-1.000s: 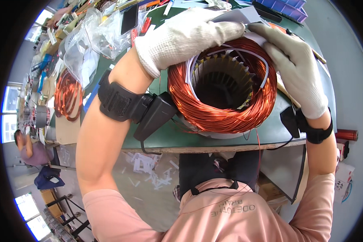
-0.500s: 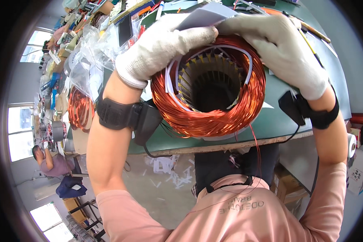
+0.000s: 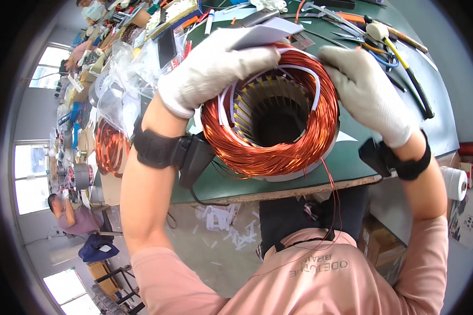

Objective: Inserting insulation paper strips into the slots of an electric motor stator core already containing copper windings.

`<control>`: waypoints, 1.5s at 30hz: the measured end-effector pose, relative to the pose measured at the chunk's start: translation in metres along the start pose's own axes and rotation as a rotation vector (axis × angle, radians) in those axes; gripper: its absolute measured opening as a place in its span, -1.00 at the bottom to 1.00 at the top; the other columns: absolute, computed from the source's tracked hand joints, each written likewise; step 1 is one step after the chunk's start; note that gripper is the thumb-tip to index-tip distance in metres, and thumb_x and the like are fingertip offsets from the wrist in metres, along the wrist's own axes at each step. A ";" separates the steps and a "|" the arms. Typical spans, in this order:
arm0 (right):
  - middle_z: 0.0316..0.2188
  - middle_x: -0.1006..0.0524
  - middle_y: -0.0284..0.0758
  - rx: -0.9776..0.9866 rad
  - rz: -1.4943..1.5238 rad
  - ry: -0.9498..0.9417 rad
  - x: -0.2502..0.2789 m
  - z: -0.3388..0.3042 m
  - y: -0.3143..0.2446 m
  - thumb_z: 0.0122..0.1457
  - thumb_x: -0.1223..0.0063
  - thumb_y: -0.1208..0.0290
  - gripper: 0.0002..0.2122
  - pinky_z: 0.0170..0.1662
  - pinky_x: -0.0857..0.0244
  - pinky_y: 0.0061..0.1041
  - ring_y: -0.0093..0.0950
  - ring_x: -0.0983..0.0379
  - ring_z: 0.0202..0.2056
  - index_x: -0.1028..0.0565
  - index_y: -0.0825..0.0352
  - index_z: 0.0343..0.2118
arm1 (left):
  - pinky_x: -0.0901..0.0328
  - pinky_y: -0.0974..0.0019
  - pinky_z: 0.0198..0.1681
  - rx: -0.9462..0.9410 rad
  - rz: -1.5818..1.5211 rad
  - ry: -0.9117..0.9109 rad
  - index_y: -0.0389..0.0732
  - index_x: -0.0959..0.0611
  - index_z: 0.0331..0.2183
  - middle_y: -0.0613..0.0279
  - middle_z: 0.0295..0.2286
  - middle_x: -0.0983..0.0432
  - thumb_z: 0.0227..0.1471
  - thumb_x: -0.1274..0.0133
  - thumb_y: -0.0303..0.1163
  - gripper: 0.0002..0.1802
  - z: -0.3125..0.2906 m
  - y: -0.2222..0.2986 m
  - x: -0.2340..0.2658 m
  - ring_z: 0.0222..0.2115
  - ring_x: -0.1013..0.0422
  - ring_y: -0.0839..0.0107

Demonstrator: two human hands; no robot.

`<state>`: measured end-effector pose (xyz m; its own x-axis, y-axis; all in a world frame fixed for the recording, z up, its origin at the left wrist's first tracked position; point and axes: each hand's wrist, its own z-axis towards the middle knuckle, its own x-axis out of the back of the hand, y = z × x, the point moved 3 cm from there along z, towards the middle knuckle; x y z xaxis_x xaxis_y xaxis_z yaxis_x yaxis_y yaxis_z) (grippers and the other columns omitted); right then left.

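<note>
A motor stator (image 3: 274, 113) stands on the green bench, a thick ring of copper winding (image 3: 270, 163) around its dark bore. White insulating strips (image 3: 316, 89) lie along the winding's inner edge. My left hand (image 3: 215, 68), in a white knit glove, lies over the ring's far left side. A stiff grey-white paper sheet (image 3: 273, 32) is gripped in it, jutting right above the far rim. My right hand (image 3: 365, 89), also gloved, is at the ring's far right side, its bent fingers apart and no object visible in them. Thin red wires (image 3: 331, 178) hang from the near side.
A hammer (image 3: 404, 63), pliers and calipers (image 3: 333, 18) lie at the far right of the bench. Clear plastic bags (image 3: 121, 79) and a loose copper coil (image 3: 110, 147) are at the left. Paper scraps (image 3: 223, 220) litter the floor. Another person (image 3: 73, 212) sits at far left.
My right hand has moved away from the paper sheet, down to the winding's right side. The left hand keeps the sheet. The tools at the far right now show more fully.
</note>
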<state>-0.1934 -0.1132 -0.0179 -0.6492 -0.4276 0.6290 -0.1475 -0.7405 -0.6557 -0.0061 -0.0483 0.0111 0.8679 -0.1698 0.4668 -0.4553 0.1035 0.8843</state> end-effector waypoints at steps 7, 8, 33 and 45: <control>-0.54 -0.44 -0.15 0.102 -0.219 -0.180 0.034 0.009 -0.022 0.10 0.08 0.47 -0.83 -0.33 -0.28 -0.43 -0.35 -0.38 -0.47 -0.47 0.48 -0.34 | -0.34 0.27 -0.22 -0.295 0.670 0.264 -0.21 -0.61 -0.24 0.06 -0.36 -0.55 0.06 -0.06 -0.23 -0.72 0.000 0.023 0.019 -0.32 -0.48 0.21; -0.56 -0.41 -0.25 0.430 -0.485 -0.096 0.039 0.013 -0.025 0.11 0.09 0.50 -0.85 -0.36 -0.26 -0.49 -0.51 -0.34 -0.50 -0.44 0.50 -0.35 | -0.35 0.25 -0.25 -0.349 0.802 0.453 -0.20 -0.61 -0.26 0.06 -0.39 -0.55 0.06 -0.05 -0.24 -0.74 -0.007 0.030 0.024 -0.34 -0.49 0.19; -0.50 -0.56 -0.10 0.340 -0.237 -0.079 0.000 0.058 -0.024 0.02 -0.02 0.47 -0.87 -0.26 -0.38 -0.29 -0.15 -0.53 -0.37 -0.56 0.33 -0.39 | -0.36 0.38 -0.27 -0.199 1.135 0.529 -0.29 -0.63 -0.30 0.10 -0.42 -0.58 -0.04 -0.11 -0.45 -0.81 -0.031 0.029 -0.014 -0.42 -0.52 0.31; -0.54 -0.52 -0.05 0.296 -0.451 -0.092 0.005 0.049 -0.039 0.01 -0.01 0.47 -0.88 -0.32 -0.38 -0.26 -0.11 -0.51 -0.41 -0.47 0.39 -0.40 | -0.34 0.19 -0.27 -0.396 1.304 0.731 -0.15 -0.63 -0.36 0.12 -0.39 -0.55 -0.17 -0.16 -0.40 -0.80 -0.037 0.033 -0.023 -0.37 -0.47 0.12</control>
<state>-0.1544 -0.1118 0.0318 -0.5000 -0.0679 0.8634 -0.1710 -0.9695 -0.1753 -0.0338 -0.0051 0.0288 -0.1179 0.7296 0.6736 -0.9708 0.0580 -0.2328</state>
